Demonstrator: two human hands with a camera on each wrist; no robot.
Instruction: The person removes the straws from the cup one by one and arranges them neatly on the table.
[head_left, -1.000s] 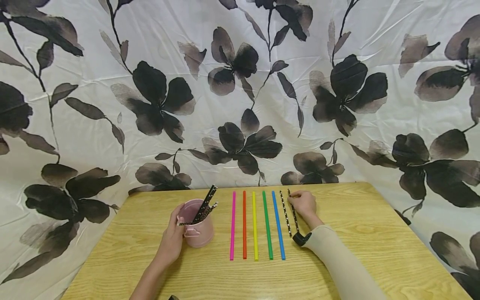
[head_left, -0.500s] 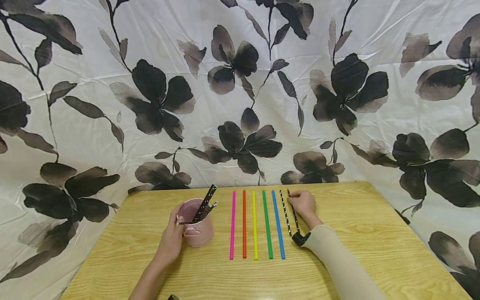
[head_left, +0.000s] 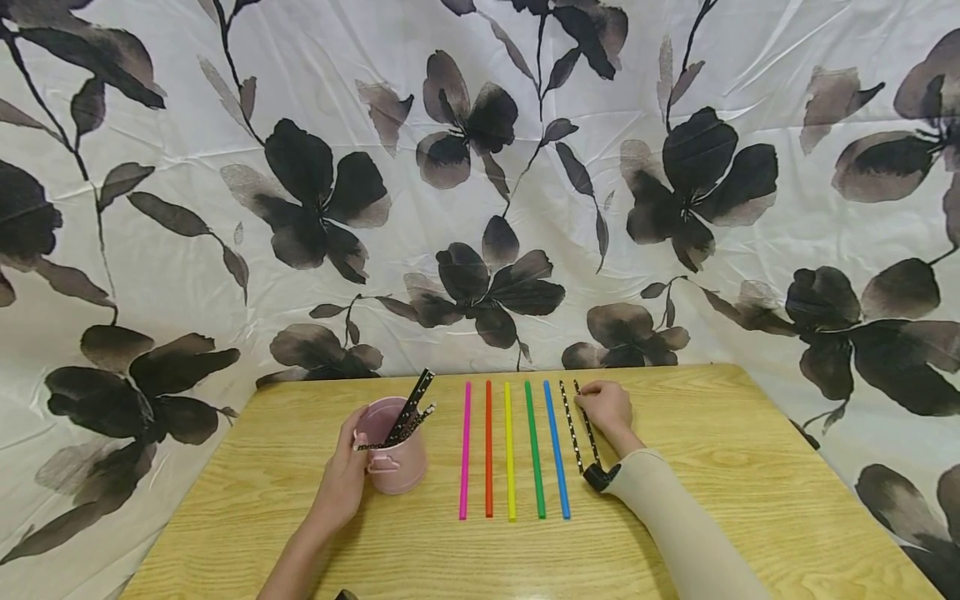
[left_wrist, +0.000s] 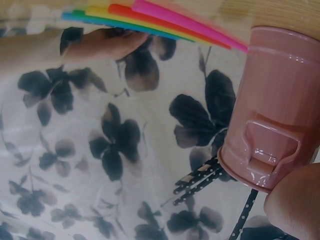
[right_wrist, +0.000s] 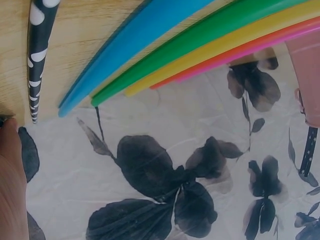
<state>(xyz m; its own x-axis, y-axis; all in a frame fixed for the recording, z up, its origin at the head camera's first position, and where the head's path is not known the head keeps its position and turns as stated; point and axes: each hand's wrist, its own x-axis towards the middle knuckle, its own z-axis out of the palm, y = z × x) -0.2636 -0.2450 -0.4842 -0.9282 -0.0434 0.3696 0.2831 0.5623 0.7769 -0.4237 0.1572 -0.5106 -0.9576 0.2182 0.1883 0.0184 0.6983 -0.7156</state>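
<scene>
My left hand [head_left: 341,477] grips the side of a pink metal cup [head_left: 407,465], thumb at the rim. Several black patterned straws [head_left: 407,412] lean out of it. In the left wrist view the cup [left_wrist: 280,90] shows a small handle. At the right, the fingers of my right hand [head_left: 609,408] pinch the upper part of a black straw [head_left: 591,435] lying on the table; its lower end meets the wrist camera's outline. Just left of it lies a black straw with white spots [head_left: 571,427], seen close in the right wrist view as the spotted straw [right_wrist: 40,45].
Between the hands a row of straws runs away from me: pink [head_left: 465,450], red [head_left: 489,450], yellow [head_left: 510,450], green [head_left: 535,450] and blue [head_left: 557,450]. They lie on a wooden table [head_left: 450,558]. A flowered cloth [head_left: 480,200] hangs behind its far edge.
</scene>
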